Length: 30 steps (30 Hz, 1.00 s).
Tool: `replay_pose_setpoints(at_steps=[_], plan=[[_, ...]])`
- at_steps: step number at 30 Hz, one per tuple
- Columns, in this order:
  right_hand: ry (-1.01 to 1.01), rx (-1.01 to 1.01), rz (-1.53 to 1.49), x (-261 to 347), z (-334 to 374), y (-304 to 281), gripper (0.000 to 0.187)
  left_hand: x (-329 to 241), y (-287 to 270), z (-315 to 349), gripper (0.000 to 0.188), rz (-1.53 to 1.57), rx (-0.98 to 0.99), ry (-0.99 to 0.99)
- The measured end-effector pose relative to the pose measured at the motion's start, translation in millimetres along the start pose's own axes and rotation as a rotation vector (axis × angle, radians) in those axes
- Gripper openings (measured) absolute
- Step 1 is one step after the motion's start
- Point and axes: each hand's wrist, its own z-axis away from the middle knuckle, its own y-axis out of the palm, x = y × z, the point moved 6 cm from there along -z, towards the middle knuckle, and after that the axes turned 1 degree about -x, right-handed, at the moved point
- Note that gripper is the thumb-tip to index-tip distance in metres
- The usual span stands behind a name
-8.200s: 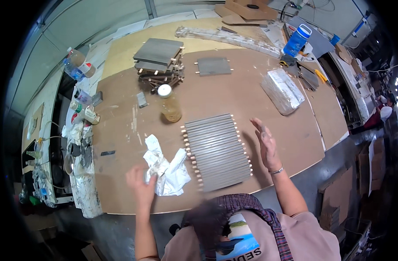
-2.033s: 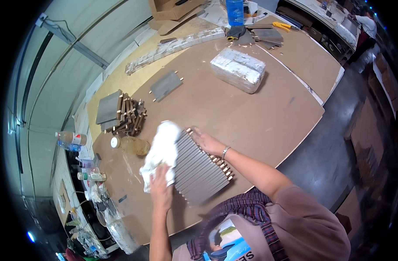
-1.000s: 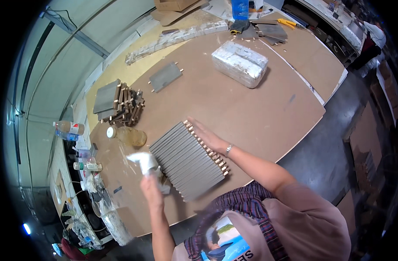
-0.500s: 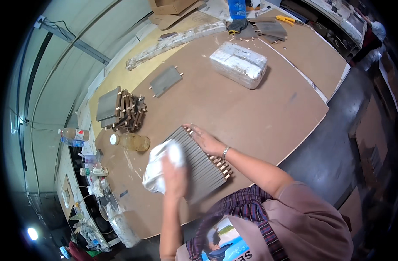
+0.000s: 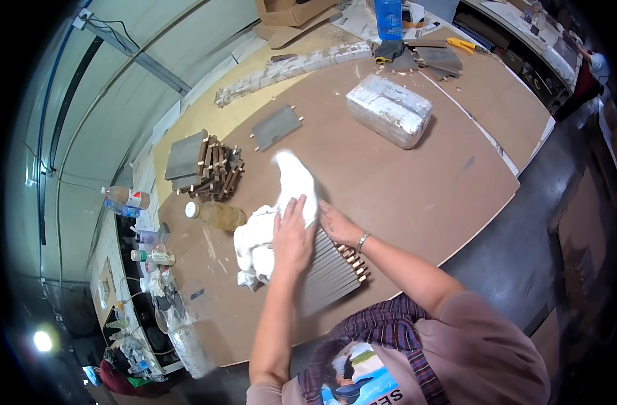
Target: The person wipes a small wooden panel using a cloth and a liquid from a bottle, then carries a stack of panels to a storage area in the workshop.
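My left hand (image 5: pixel 293 237) is closed on a bunched white cloth (image 5: pixel 256 241), fingers pressing it down over the far part of a row of thin grey boards (image 5: pixel 325 271). One end of the cloth sticks up past my fingers, beyond the row. The boards stand tightly side by side, with pale wooden pegs (image 5: pixel 354 262) along their right side. At the far right corner of the row rests my right hand (image 5: pixel 340 225), fingers stretched out along the edge and wearing a metal wristband. The cloth's edge meets its fingertips, so they are partly hidden.
Left of the cloth lies a jar of yellowish liquid (image 5: pixel 217 214). Behind it is a pile of pegged boards (image 5: pixel 204 165), with a single board (image 5: pixel 277 127) beyond. A wrapped white block (image 5: pixel 389 110) sits farther right. Bottles (image 5: pixel 126 201) line the left edge; a yellow cutter (image 5: pixel 462 45) lies far right.
My left hand has moved the cloth away from me along the boards, and one end of it has flapped up and forward. My right hand stays at the row's far right corner.
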Motion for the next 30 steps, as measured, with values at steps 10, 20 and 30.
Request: replay_pose_setpoints(at_steps=[10,20,30], plan=[[-0.035,0.006,-0.018,3.9,-1.7,-4.1,0.046,25.1,-0.9,13.3,0.053,0.064,-0.057,-0.086],[0.017,0.202,0.265,49.9,76.7,-59.7,0.110,101.0,-39.4,105.9,0.046,0.479,-0.184,-0.428],[-0.117,0.236,0.609,51.7,124.5,-22.0,0.107,17.2,-17.1,138.6,0.049,-0.035,0.154,-0.094]])
